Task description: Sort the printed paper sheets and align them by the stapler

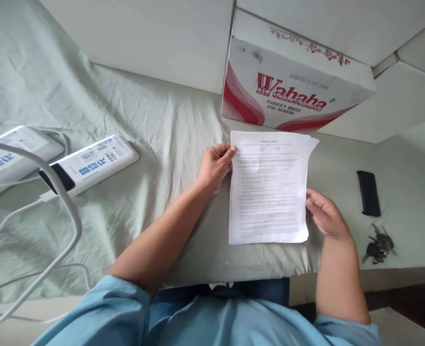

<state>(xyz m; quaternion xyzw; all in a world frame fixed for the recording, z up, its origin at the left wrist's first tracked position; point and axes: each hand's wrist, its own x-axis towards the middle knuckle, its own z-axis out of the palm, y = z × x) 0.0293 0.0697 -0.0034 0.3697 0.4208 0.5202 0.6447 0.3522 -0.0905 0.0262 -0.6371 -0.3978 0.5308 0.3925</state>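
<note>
A thin stack of printed papers [270, 192] faces me in the middle of the view, its sheets not quite even at the upper right corner and the lower edge. My left hand [216, 166] grips the upper left edge, with the thumb on the front and the fingers curled behind. At the lower right edge, my right hand [326, 214] has its thumb and fingers closed against the sheets. Its fingertips are partly hidden by the paper. The small print is too fine to read.
A Wahaha water carton [287, 89] stands behind the papers. To the right lie a black phone-like object [368, 193] and a bunch of keys [380, 245]. White power banks [104, 156] with a thick looping cable [76, 218] rest at left on the green cloth [176, 120].
</note>
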